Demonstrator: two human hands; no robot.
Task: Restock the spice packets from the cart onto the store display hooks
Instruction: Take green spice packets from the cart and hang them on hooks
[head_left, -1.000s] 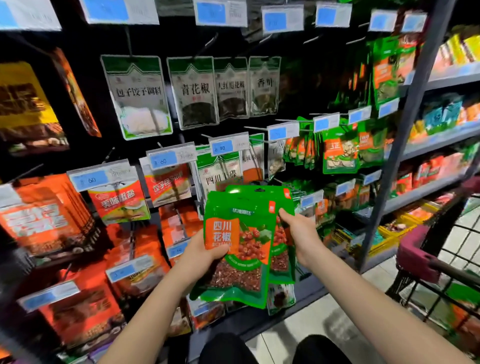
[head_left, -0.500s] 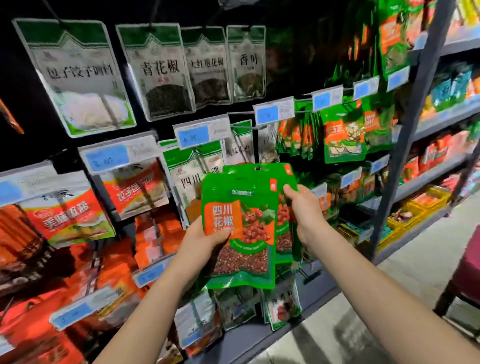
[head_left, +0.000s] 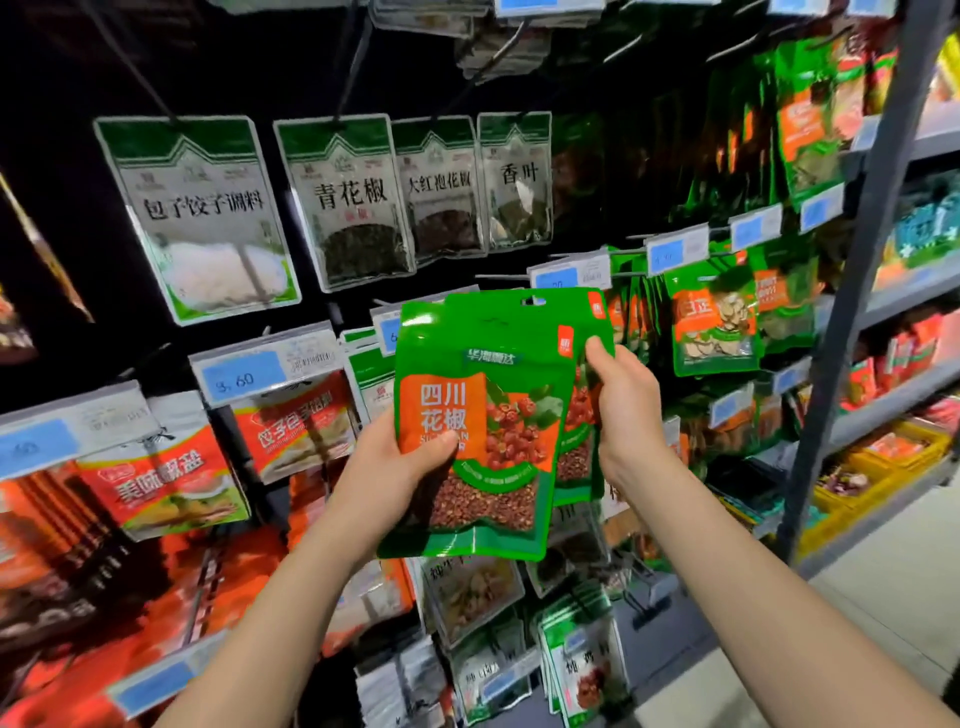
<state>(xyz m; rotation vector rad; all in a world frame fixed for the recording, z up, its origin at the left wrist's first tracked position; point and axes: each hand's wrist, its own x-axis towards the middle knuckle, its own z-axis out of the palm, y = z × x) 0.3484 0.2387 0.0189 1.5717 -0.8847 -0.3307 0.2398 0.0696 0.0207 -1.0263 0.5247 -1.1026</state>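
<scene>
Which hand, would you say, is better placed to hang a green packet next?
Probably right hand: it pinches the rear glossy green packet high up; left hand grips the front packet low.

One head-worn wide-angle camera is looking forward and slightly down, facing the dark display wall of hanging foil packets (head_left: 57, 218) close up. It is catching the grey metal shelf upright (head_left: 878, 249) and pale tiled floor (head_left: 883, 597) at right.
</scene>
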